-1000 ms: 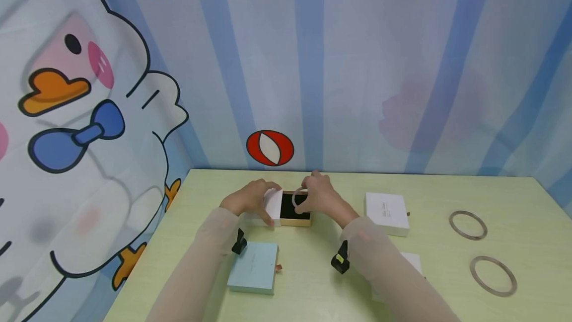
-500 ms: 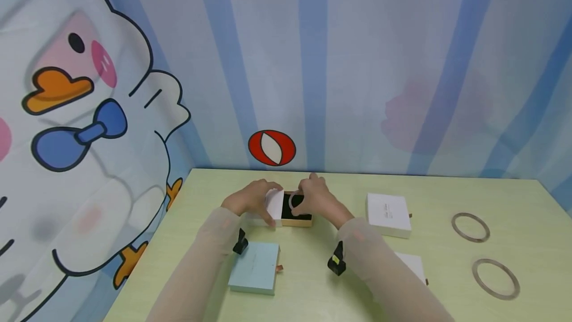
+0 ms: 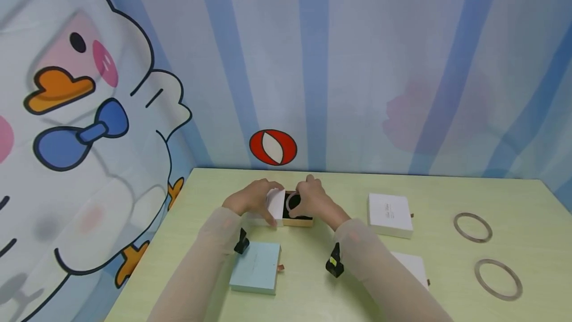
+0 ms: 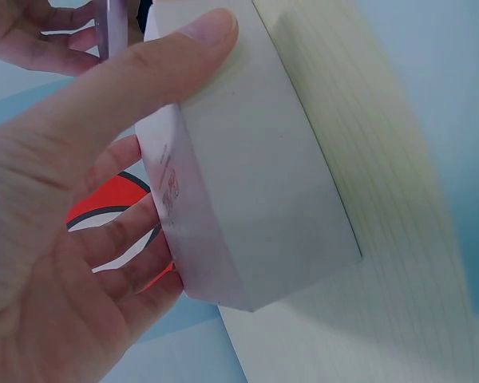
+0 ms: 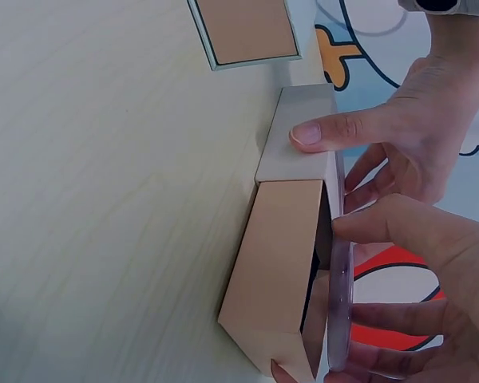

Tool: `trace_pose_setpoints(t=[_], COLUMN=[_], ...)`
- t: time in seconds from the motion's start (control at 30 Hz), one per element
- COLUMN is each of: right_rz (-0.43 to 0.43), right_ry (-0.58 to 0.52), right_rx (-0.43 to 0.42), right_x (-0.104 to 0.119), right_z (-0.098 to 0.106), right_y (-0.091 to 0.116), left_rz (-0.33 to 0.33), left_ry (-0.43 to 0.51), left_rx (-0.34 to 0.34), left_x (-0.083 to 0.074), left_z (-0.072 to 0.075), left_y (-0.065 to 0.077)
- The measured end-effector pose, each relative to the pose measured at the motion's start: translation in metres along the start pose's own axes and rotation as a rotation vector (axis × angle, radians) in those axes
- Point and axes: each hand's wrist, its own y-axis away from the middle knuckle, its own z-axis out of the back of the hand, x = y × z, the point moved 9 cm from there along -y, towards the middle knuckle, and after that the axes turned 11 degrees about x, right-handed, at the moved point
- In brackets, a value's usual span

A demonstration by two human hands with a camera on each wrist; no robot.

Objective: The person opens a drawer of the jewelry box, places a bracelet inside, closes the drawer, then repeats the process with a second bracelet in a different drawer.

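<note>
My left hand (image 3: 252, 199) grips the white sleeve (image 4: 255, 183) of a small gift box, thumb on its near side and fingers on top. From the sleeve's right end the tan drawer (image 5: 271, 247) sticks out, its inside black in the head view. A pale, translucent bangle (image 5: 340, 311) is pinched between the thumb and fingers of my right hand (image 3: 315, 199). It stands tilted at the drawer's opening, close to the sleeve's edge. Part of the bangle is hidden behind the right fingers in the head view.
A light blue box (image 3: 255, 267) with a brown tab lies nearer. Two white boxes stand to the right, one farther back (image 3: 390, 214), one nearer (image 3: 413, 268) and partly behind the right sleeve. Two bangles, a back one (image 3: 455, 223) and a front one (image 3: 476, 273), lie at far right.
My right hand has moved slightly left with the bangle, closer to the white sleeve over the drawer. The left hand keeps its grip, and the view has shifted a little.
</note>
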Motion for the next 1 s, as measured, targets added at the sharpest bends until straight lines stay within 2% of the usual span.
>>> trace_pose_setpoints(t=[1.0], right_rz=[-0.021], right_ry=[-0.043], right_rx=[0.017], right_x=[0.003], right_z=[-0.013], right_y=[-0.004], left_rz=[0.018], left_ry=[0.003], left_rx=[0.007], left_x=[0.004], left_z=[-0.002], left_y=[-0.004])
